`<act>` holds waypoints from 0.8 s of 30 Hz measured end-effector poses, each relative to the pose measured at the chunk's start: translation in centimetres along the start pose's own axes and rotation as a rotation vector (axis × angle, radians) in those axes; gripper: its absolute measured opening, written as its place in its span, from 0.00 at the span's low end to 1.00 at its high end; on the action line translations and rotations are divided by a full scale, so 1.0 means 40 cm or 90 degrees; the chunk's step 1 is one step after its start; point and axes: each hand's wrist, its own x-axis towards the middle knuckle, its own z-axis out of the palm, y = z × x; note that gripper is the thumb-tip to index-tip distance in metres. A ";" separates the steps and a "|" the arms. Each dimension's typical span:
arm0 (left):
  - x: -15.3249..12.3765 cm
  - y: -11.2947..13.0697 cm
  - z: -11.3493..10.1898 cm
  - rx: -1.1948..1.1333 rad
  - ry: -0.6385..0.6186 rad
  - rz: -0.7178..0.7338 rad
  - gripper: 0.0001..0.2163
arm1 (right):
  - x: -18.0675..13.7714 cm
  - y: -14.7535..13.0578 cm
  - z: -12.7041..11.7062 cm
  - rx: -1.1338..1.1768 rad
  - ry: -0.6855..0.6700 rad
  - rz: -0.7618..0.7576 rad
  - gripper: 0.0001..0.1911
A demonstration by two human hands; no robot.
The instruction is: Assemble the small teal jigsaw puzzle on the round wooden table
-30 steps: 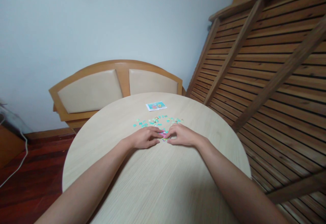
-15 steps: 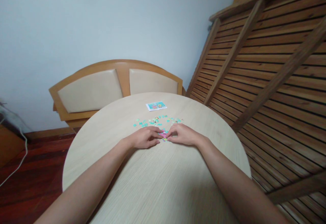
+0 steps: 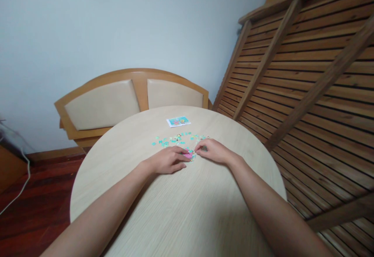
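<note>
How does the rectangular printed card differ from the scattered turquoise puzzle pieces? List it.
The rectangular printed card is one sheet; the scattered turquoise puzzle pieces are many small bits. The card lies farther off, untouched; the pieces lie by the right hand. Both lie flat on the round pale table.

A small flat cluster of joined pink-and-turquoise cardboard puzzle pieces (image 3: 188,155) lies on the worktop (image 3: 187,206), touching the fingertips of the left grip (image 3: 168,159) and just beside the right grip (image 3: 212,151). Just beyond both grips, loose turquoise cardboard puzzle pieces (image 3: 175,139) lie scattered flat.
</note>
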 end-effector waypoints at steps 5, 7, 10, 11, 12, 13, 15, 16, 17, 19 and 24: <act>0.005 0.013 0.000 0.020 -0.004 -0.016 0.16 | 0.002 0.000 0.006 -0.016 0.001 -0.021 0.08; 0.008 0.018 -0.001 0.018 0.000 -0.014 0.16 | 0.004 0.000 0.009 -0.019 -0.005 -0.031 0.08; 0.007 0.015 -0.012 -0.011 0.002 -0.006 0.15 | 0.006 -0.001 0.013 -0.017 -0.019 -0.042 0.09; 0.002 0.008 -0.017 -0.022 0.006 -0.010 0.15 | 0.007 0.000 0.014 -0.017 -0.023 -0.044 0.09; -0.005 -0.002 -0.024 -0.031 0.011 -0.018 0.15 | 0.008 0.001 0.015 -0.017 -0.024 -0.046 0.09; -0.014 -0.016 -0.030 -0.032 0.022 -0.038 0.16 | 0.008 0.003 0.015 -0.017 -0.023 -0.046 0.09; -0.039 -0.051 -0.040 0.002 0.050 -0.094 0.18 | 0.009 0.007 0.017 -0.014 -0.019 -0.045 0.10; -0.052 -0.069 -0.042 0.016 0.053 -0.121 0.20 | 0.009 0.009 0.019 -0.012 -0.018 -0.046 0.10; -0.065 -0.088 -0.044 0.026 0.054 -0.144 0.23 | 0.009 0.011 0.020 -0.011 -0.017 -0.047 0.09; -0.086 -0.117 -0.042 0.029 0.062 -0.180 0.25 | 0.009 0.012 0.022 -0.010 -0.017 -0.050 0.09; -0.095 -0.134 -0.033 0.001 0.067 -0.170 0.19 | 0.008 0.004 0.022 -0.014 -0.021 -0.039 0.10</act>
